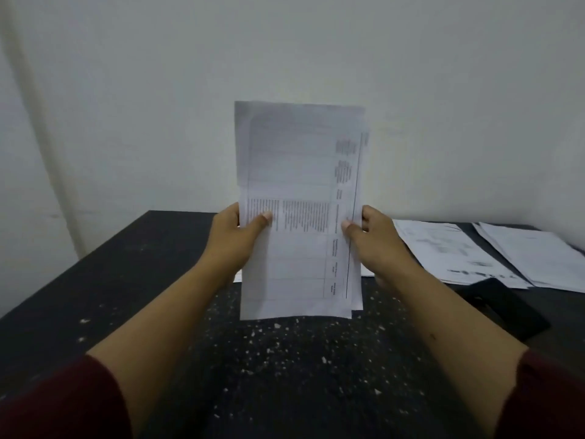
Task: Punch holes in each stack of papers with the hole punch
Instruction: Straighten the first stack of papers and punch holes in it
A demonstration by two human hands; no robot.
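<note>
A pale wall (pixel 316 58) filled the upper half of the view, and below it a black table (pixel 95 280) stretched across, its near surface dotted with small white paper flecks (pixel 278 326). Held upright over the middle of the table was a stack of printed papers (pixel 300 201), its sheets slightly out of line at the right and bottom edges, with a table of text running sideways down the page; its bottom edge sat low near the tabletop, though contact could not be judged. Two more stacks lay flat at the far right of the table: a nearer paper stack (pixel 443 248) and, just beside it toward the edge of view, a second paper stack (pixel 538 255). A dark flat object (pixel 506 305), too dim to identify, lay in front of them and overlapped the nearer stack's front edge. The left hand (pixel 231 239) gripped the held stack's left edge, thumb pressed on the front, fingers curled behind. The right hand (pixel 373 239) clasped the right edge likewise. Dark red sleeves (pixel 63 403) covered both upper forearms.
</note>
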